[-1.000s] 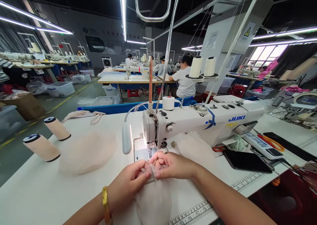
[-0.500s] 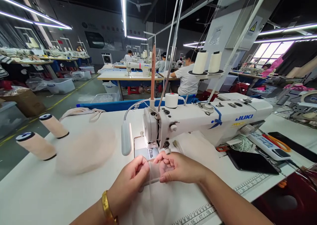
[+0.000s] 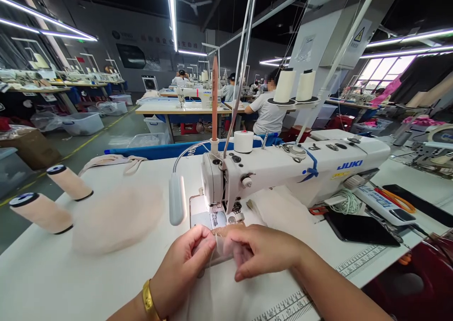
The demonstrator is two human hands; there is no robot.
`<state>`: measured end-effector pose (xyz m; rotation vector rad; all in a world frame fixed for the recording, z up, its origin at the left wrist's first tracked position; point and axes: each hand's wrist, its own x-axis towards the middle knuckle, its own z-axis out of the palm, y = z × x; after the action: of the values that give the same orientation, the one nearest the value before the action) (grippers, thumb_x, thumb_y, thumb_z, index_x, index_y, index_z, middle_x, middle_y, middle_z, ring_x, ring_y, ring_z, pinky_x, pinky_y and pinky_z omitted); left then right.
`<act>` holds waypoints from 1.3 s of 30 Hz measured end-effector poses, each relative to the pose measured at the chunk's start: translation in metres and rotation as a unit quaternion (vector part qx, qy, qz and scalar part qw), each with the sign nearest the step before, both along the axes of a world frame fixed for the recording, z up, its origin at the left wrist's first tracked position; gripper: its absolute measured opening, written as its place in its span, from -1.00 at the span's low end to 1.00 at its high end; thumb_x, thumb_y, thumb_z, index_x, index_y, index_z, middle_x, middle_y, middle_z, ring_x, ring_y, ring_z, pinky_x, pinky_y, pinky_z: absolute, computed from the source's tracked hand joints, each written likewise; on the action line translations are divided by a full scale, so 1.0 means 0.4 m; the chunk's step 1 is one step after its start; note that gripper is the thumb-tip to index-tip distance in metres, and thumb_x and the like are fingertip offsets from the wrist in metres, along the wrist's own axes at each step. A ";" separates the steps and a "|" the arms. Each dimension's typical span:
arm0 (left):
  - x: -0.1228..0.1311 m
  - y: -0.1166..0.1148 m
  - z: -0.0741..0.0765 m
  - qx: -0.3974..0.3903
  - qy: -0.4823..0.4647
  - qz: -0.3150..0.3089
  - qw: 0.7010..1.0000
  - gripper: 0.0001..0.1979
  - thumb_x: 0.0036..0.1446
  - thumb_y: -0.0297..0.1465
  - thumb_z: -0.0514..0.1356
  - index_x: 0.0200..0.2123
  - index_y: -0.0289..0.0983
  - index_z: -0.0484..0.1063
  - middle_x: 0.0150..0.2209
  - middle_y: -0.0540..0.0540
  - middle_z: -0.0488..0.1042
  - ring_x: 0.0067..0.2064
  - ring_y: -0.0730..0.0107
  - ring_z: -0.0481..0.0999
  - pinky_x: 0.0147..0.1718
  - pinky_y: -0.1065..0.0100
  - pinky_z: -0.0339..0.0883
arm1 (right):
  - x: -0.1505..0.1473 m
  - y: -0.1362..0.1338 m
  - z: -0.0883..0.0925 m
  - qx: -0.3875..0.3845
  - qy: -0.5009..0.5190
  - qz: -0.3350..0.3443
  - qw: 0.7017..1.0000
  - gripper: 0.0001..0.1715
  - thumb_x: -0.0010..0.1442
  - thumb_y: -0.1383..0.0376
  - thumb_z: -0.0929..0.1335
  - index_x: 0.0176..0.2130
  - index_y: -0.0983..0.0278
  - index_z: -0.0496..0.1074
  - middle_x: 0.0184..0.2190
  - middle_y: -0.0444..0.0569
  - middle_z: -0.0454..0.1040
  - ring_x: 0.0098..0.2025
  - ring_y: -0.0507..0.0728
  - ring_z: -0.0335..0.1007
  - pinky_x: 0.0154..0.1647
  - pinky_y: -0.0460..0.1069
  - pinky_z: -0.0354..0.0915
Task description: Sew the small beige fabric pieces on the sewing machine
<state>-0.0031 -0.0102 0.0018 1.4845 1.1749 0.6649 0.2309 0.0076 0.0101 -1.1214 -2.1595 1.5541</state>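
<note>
My left hand [image 3: 191,255] is closed in a pinch on the edge of a sheer pale fabric [image 3: 226,295], just in front of the sewing machine's needle area [image 3: 215,217]. The fabric hangs from the fingertips down onto the white table. My right hand [image 3: 265,250] is beside it, thumb apart from the fingers and pointing down. Its forefingers stretch toward the left fingertips, against the sheer fabric; the lower fingers are blurred. The white sewing machine [image 3: 276,172] stands behind both hands, its lamp [image 3: 176,199] lit beside the needle.
Left on the table are two peach thread cones [image 3: 42,212] and a sheer fabric piece [image 3: 118,219]. A black phone [image 3: 361,229], a cord bundle [image 3: 345,204] and orange-handled scissors [image 3: 399,199] lie right. A printed ruler [image 3: 286,307] runs along the front edge. A co-worker [image 3: 267,111] sits beyond.
My right hand's thumb has moved away from its fingers and downward, and its fingers have shifted on the fabric. The left hand keeps its pinch. The view has shifted slightly.
</note>
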 end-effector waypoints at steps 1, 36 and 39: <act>0.001 -0.001 0.000 -0.001 -0.003 0.002 1.000 -0.45 0.17 0.20 0.17 -0.38 -0.19 0.31 -0.51 0.10 0.20 -0.47 0.40 0.16 -0.47 0.37 0.11 | 0.002 0.000 -0.002 -0.004 0.020 -0.018 1.000 -0.61 0.10 0.19 0.59 -0.11 0.18 0.50 -0.31 -0.18 0.54 -0.32 0.07 0.38 -0.34 -0.09 0.24; 0.009 0.000 -0.019 0.079 -0.037 0.034 0.996 -0.68 0.12 -0.13 0.30 -0.46 -0.21 0.31 -0.34 -0.03 0.50 -0.49 0.48 0.24 -0.56 0.45 0.17 | -0.095 -0.045 -0.053 0.163 0.142 -0.208 0.954 -0.85 0.27 0.30 0.39 -0.37 0.21 0.46 -0.41 -0.17 0.50 -0.39 0.05 0.31 -0.35 -0.07 0.17; 0.009 -0.001 -0.023 0.071 -0.033 0.041 0.996 -0.68 0.09 -0.15 0.31 -0.46 -0.20 0.28 -0.45 0.03 0.41 -0.49 0.47 0.23 -0.54 0.46 0.17 | -0.094 -0.046 -0.056 0.176 0.141 -0.210 0.951 -0.86 0.26 0.30 0.40 -0.38 0.21 0.48 -0.43 -0.18 0.47 -0.38 0.05 0.31 -0.33 -0.06 0.18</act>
<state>0.0005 -0.0105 -0.0074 1.5261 1.1635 0.8619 0.1933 -0.0107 -0.0123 -1.0714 -1.7705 1.0218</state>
